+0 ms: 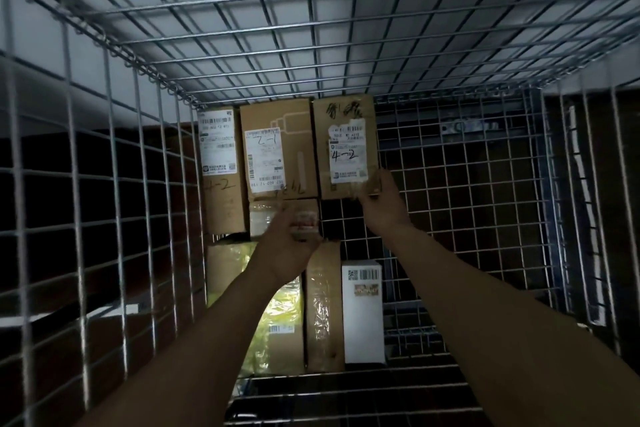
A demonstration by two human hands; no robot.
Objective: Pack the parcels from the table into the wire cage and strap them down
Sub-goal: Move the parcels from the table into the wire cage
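I am looking into the wire cage (pixel 104 184), both arms reaching in. Against its back stand three brown parcels with white labels: a narrow one (pixel 221 177) at left, one marked "2-1" (pixel 277 149) in the middle, one marked "4-2" (pixel 346 146) at right. My right hand (pixel 381 201) grips the lower right corner of the "4-2" parcel, which has empty space below it. My left hand (pixel 284 246) holds a small taped parcel (pixel 270 215) under the "2-1" box. Lower down lie a yellow-wrapped parcel (pixel 280 322), a taped brown box (pixel 323 305) and a white box (pixel 363 312).
Wire mesh closes the top (pixel 311 28), the left side and the right side (pixel 571 201) of the cage. The right half of the back mesh (pixel 467 184) shows with no parcels in front of it. The surroundings outside are dark.
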